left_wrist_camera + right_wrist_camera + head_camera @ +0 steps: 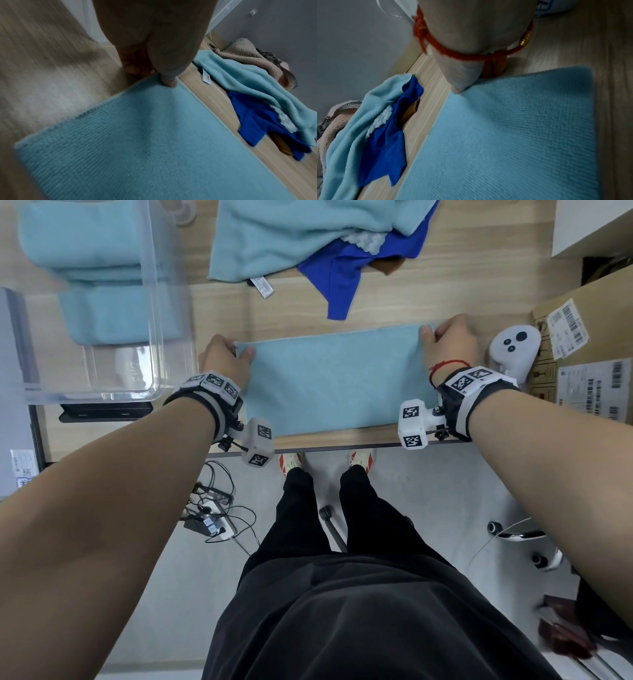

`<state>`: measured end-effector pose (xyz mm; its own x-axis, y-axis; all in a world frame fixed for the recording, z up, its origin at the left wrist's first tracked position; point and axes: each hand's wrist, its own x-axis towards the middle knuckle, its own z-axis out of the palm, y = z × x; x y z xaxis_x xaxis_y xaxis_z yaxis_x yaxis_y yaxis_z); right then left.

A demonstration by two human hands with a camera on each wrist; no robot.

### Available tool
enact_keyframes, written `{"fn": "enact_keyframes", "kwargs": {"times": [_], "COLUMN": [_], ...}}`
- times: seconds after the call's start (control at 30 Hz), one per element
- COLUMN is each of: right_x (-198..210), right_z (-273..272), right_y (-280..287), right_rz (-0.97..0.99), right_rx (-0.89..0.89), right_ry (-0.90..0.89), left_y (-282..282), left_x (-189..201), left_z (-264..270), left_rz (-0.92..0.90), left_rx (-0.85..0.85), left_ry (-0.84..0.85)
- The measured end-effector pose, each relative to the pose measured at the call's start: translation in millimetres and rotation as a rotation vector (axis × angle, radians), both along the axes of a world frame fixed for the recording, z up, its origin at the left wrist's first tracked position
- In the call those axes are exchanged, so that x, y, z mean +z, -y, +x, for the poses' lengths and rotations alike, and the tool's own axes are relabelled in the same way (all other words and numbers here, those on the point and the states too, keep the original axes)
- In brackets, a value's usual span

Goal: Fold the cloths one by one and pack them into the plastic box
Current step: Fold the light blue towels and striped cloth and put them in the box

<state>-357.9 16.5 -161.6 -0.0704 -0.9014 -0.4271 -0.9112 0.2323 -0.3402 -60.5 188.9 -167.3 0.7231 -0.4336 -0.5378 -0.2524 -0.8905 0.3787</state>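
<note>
A light blue cloth [337, 381] lies flat as a wide rectangle near the front edge of the wooden table [394, 302]. My left hand [227, 359] pinches its far left corner, thumb on top [169, 79]. My right hand [448, 342] pinches the far right corner, thumb on the cloth [458, 86]. The clear plastic box [154, 313] stands to the left, with folded light blue cloths [89, 268] inside. A heap of unfolded cloths lies behind: a light blue towel [291, 234] and a dark blue cloth [346, 275].
A white controller [513, 350] rests just right of my right hand, beside cardboard boxes [582, 344]. A pinkish knitted cloth [254, 59] sits at the back of the heap. Below the table edge are my legs, cables and a chair base.
</note>
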Motion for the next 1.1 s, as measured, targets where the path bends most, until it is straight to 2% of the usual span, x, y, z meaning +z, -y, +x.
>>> {"fn": "enact_keyframes", "kwargs": {"times": [0.07, 0.17, 0.27, 0.37, 0.5, 0.63, 0.77, 0.97, 1.1], "right_x": [3, 10, 11, 9, -2, -3, 1, -4, -1], "right_z": [-4, -11, -20, -29, -32, -35, -43, -57, -67], "right_y": [-4, -13, -22, -32, -44, -51, -54, -61, -61], "right_rz": [-0.001, 0.029, 0.068, 0.069, 0.133, 0.207, 0.157, 0.224, 0.325], "right_rx": [0.006, 0.038, 0.07, 0.103, 0.097, 0.155, 0.109, -0.158, -0.197], "right_ry": [0.01, -0.003, -0.049, -0.117, -0.103, -0.104, 0.042, 0.405, 0.431], "left_y": [4, 12, 19, 28, 30, 13, -1, -1, 0], "left_x": [4, 13, 20, 20, 16, 4, -4, -7, -6], "left_z": [-5, -20, -39, -62, -98, -127, -143, -156, -169], "left_rz": [-0.019, -0.099, -0.224, -0.286, -0.2, -0.029, 0.022, 0.032, 0.047], "left_rx": [0.025, -0.04, -0.169, -0.367, -0.642, -0.866, -0.918, -0.916, -0.905], "left_ry": [0.027, 0.13, 0.17, 0.17, 0.055, 0.165, 0.231, 0.235, 0.251]}}
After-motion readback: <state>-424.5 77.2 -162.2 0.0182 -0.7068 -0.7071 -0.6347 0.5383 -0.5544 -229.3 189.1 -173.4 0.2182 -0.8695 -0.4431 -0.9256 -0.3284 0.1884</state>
